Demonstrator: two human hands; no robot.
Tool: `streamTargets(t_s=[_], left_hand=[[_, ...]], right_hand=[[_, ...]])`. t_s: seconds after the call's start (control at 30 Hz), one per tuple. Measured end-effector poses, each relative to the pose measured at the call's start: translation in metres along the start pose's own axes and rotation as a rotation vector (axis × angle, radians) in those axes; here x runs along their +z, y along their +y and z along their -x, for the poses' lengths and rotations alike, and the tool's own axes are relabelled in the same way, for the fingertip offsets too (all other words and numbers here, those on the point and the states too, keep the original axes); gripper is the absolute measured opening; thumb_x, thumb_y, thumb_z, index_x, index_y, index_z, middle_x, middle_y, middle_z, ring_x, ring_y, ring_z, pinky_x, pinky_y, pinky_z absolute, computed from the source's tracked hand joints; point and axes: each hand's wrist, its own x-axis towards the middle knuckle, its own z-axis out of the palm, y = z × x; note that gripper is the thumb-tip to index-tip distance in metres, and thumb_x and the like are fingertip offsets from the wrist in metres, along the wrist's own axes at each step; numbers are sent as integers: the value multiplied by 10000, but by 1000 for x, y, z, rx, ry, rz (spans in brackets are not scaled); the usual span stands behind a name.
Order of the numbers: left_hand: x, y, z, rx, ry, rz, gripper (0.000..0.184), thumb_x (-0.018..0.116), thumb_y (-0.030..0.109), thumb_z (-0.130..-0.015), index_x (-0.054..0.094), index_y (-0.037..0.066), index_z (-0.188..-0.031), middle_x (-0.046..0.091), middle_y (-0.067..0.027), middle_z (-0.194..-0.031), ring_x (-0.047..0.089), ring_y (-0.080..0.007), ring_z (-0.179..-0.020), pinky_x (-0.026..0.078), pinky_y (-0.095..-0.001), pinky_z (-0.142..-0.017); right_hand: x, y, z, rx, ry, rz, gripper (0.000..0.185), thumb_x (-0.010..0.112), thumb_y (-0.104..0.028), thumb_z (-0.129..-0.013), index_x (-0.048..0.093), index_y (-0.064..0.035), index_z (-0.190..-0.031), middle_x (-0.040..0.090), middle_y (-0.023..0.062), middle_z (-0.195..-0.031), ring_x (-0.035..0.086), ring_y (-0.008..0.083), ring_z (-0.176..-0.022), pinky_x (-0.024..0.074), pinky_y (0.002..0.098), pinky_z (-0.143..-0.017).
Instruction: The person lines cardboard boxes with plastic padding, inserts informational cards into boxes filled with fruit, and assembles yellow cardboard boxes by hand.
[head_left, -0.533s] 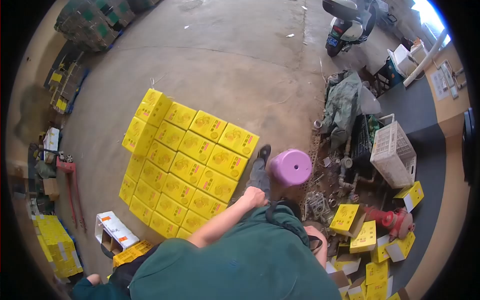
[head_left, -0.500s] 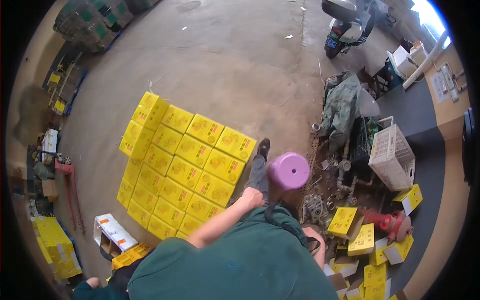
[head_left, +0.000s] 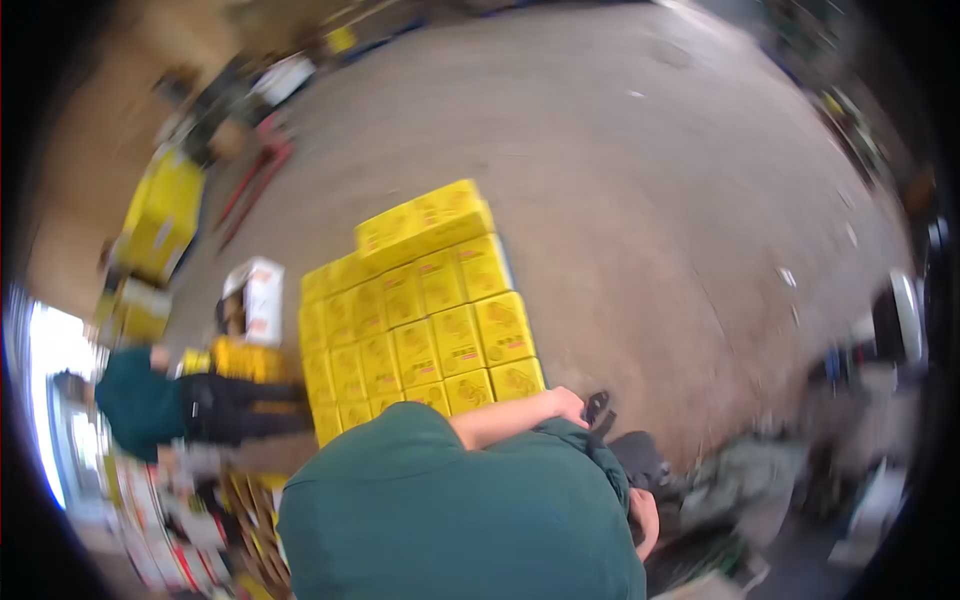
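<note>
My left hand (head_left: 570,405) rests near my leg at the front of my body. Its fingers look curled in, and I can make out nothing in them, though the view is smeared. Just left of it stands a broad stack of yellow boxes (head_left: 432,335), with more boxes raised in a row on its far side. My right hand (head_left: 645,515) is low at my right side; only a bare patch of skin shows there, and its fingers are hidden. A dark shoe (head_left: 597,408) is just past my left hand.
At the left, a person (head_left: 145,400) in a green top stands beside yellow boxes (head_left: 245,360) and a white box (head_left: 262,300). A red pallet-jack-like frame (head_left: 258,180) lies farther back. Crumpled grey-green sheeting (head_left: 745,480) is at the lower right.
My view has swung left, so the stack now sits more centrally and the person at the left shows more fully. The purple stool and the scooter have left view.
</note>
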Motion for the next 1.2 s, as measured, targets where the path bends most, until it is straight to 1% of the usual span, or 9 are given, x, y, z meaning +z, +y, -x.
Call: streamTargets(t_s=[0.1,0.2,0.27,0.47,0.53,0.73,0.93,1.03,1.2], left_hand=[[-15,-28,-13,-226,210,254,598,487,574,-822,724,40,-952,685,-189,-1031,642,-355,-998,509,-456,-864],[-27,-39,-42,-418,307,466,590,473,554,-831,719,36,-970,682,-191,-1044,640,-360,-1003,504,-458,-873],[-42,-40,-61,-482,352,544,593,451,545,-843,714,31,-981,674,-199,-1065,637,-365,-1012,501,-465,-877],[-109,-53,-126,-714,598,997,580,444,499,-847,697,8,-1022,648,-240,-1106,617,-387,-1058,473,-497,-917],[-136,-65,-162,-717,669,1093,574,442,481,-849,691,-1,-1034,646,-250,-1102,623,-390,-1043,469,-490,-927],[-269,-105,-170,-824,869,1060,506,491,445,-811,703,-9,-885,677,-235,-979,659,-390,-934,516,-481,-841],[-334,-169,-166,-950,951,1134,556,502,484,-819,699,-29,-907,675,-257,-936,661,-400,-907,521,-487,-827],[-344,-231,-185,-1010,1069,1227,559,485,481,-833,696,-36,-847,671,-261,-887,656,-419,-843,516,-499,-782],[-427,-381,-139,-1120,1282,1331,502,508,450,-830,702,-13,-806,671,-251,-863,654,-418,-801,506,-510,-748]], right_hand=[[-73,-59,-55,-87,-53,-63,272,502,-190,-851,540,-43,-624,415,-62,-575,402,64,-558,305,277,-495],[-160,-76,-133,-46,-26,-264,335,597,-189,-869,565,-34,-1165,601,39,-934,544,114,-803,470,261,-662],[-212,-134,-182,-39,-360,-470,237,543,-243,-898,570,-59,-1046,612,78,-787,580,166,-632,496,285,-554],[-328,-304,-378,-61,213,459,318,498,-340,-947,537,-27,-990,538,79,-637,526,186,-494,458,300,-435],[-344,-381,-445,-519,264,606,304,507,-308,-953,542,-14,-1021,550,88,-643,523,177,-518,444,303,-441],[-267,-655,-458,-1093,-68,1150,274,591,-202,-918,567,-3,-1104,594,143,-677,592,306,-658,468,416,-611],[-144,-797,-478,-1100,-574,1065,281,590,-237,-936,602,-19,-1112,666,161,-781,643,292,-721,495,380,-661],[-79,-836,-535,-1285,-593,1222,314,590,-279,-931,619,-32,-1124,686,178,-837,664,324,-768,515,399,-681],[-1,-912,-599,-1185,-616,1357,356,572,-356,-924,642,-57,-1104,693,175,-858,669,342,-849,517,417,-756]])
